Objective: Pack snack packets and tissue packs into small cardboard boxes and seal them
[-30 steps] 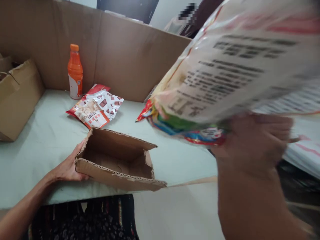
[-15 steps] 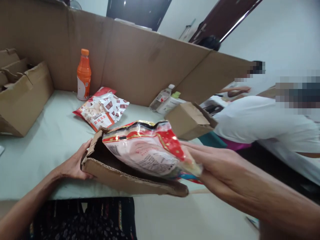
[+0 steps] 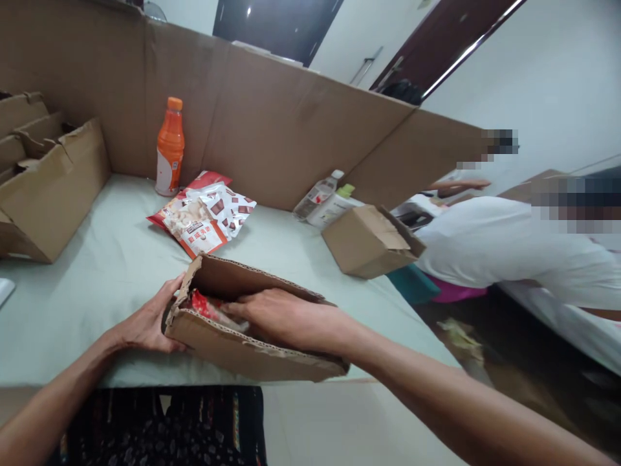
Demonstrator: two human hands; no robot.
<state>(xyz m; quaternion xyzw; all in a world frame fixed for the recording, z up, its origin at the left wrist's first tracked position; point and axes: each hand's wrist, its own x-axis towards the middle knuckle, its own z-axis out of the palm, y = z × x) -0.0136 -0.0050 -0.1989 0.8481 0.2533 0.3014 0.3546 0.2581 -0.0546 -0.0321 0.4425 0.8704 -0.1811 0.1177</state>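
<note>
A narrow open-topped cardboard box [image 3: 262, 362] lies near the table's front edge. My left hand [image 3: 158, 320] grips its left end, thumb on top and fingers around the side. My right hand [image 3: 276, 317] is down inside the box, its fingers closed on a red and clear plastic snack bag [image 3: 206, 305]. Most of that bag is hidden by the box wall and the hand. Behind the box, several snack pouches lie overlapped: a white and orange pouch [image 3: 198, 226], a silver pouch with brown squares [image 3: 235, 210] and a red pouch [image 3: 213, 177].
An orange bottle [image 3: 170, 149] stands by the cardboard partition [image 3: 281, 123]. Larger cardboard boxes [image 3: 58, 188] are at the left. Two bottles [image 3: 323, 197] lean near a small cardboard box [image 3: 359, 243] at the right. A person in a white shirt [image 3: 499, 236] is beyond the table's right edge.
My right hand has moved left and down with the snack bag, from above the box to inside it. My left hand keeps its grip on the box end.
</note>
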